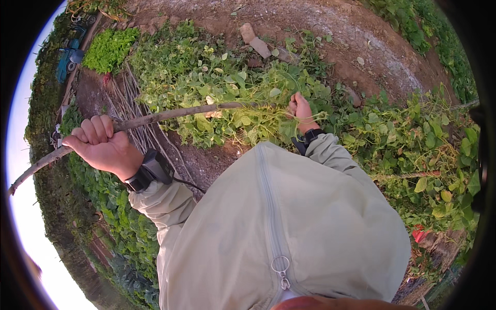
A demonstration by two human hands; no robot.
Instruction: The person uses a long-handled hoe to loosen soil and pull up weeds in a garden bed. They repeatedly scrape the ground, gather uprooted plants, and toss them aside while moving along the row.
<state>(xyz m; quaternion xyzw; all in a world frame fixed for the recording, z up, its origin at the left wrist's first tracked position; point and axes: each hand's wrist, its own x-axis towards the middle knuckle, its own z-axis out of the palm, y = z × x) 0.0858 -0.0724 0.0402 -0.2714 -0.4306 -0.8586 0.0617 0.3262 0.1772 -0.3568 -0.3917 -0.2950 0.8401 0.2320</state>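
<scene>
My left hand (102, 145) is closed around a long wooden pole (166, 115), which slants from the far left towards the middle. Green and yellowish vines (248, 118) wrap the pole's right part. Just past that part, my right hand (301, 110) is closed among the vines, with thin stems at its fingers. The fingertips are partly turned away, and leaves surround them. Both wrists carry black straps with devices, below the cuffs of a pale green zipped jacket (232, 217).
Thin sticks (130, 100) lie in a bundle on the soil behind my left hand. Stone blocks (260, 47) rest beyond the vines. Bright lettuce-like plants (110, 50) grow at upper left, near a blue vehicle (68, 64). Another vine-wrapped pole (422, 174) lies at right, above a red object (419, 234).
</scene>
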